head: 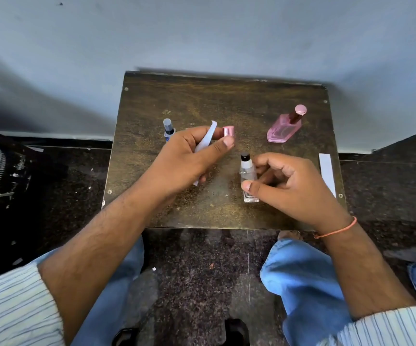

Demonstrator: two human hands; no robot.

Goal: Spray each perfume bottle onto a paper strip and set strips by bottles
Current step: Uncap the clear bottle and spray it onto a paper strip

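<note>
On the dark tabletop (152, 101), centre front: small clear bottle (249, 178) with black spray head, standing upright. Right hand (289, 186) grips it, thumb on the near face, curled fingers (267, 162) behind. Left hand (189, 158) just beside, left of the bottle; holds a white paper strip (205, 138) across the palm and pinches a pink cap (228, 133) at thumb and forefinger. Strip curls upward past the knuckles.

Pink bottle (285, 127) at far right, capped. Blue bottle (169, 129) at far left, partly behind the left hand. Second strip (327, 173) lies flat along the right edge.

Handling, judged: clear bottle looks like glass or hard plastic, light, smooth-walled, likely slippery; narrow base, tips easily. Best held round the mid-body, forefinger free for the spray head. Strip is limp and weightless; hold by one end, keep the other near the nozzle. Cap is small, could roll if set down.
</note>
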